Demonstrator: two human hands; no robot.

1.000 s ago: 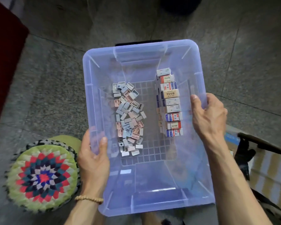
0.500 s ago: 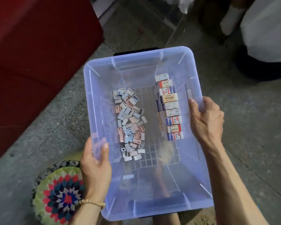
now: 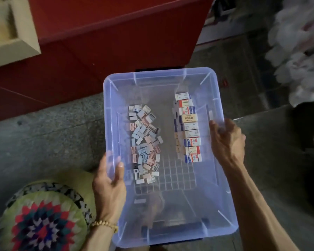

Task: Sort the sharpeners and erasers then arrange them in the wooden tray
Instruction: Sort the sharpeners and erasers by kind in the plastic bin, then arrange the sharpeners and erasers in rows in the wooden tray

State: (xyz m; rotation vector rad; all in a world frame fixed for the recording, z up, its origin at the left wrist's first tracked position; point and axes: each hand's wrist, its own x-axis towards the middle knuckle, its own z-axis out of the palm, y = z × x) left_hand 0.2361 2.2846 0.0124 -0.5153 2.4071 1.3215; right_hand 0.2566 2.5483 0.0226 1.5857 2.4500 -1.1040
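We're carrying one translucent blue plastic bin (image 3: 214, 205), both hands clamped on its long rims. Left hand (image 3: 110, 185): thumb hooked inside the wall, fingers outside under the rim. Right hand (image 3: 227, 140): fingers curled over the opposite rim.

Inside, two groups, well apart:
- sharpeners (image 3: 144, 142): loose heap of small blocks on the left half of the bin floor, grey-blue, pink and white. Too many and too overlapped to count exactly; several dozen.
- erasers (image 3: 188, 128): boxed, in a neat column by the right wall. We count nine on the top layer, white, tan, blue and red sleeves. More sit under or beside them on the left edge; that count we can't tell.

Gridded bin floor shows bare toward the near end.

One beaded bracelet (image 3: 103, 224) on the left wrist.

Surroundings: grey speckled stone floor (image 3: 43, 134) below the bin. One red surface (image 3: 107, 38) at the top left, with one pale wooden tray (image 3: 24, 40) on it, corner only in view. One round crocheted cushion (image 3: 42, 221), green rim with a red, blue and white star pattern, at lower left. Blurred white mass (image 3: 299, 42) at upper right; can't tell what it is.
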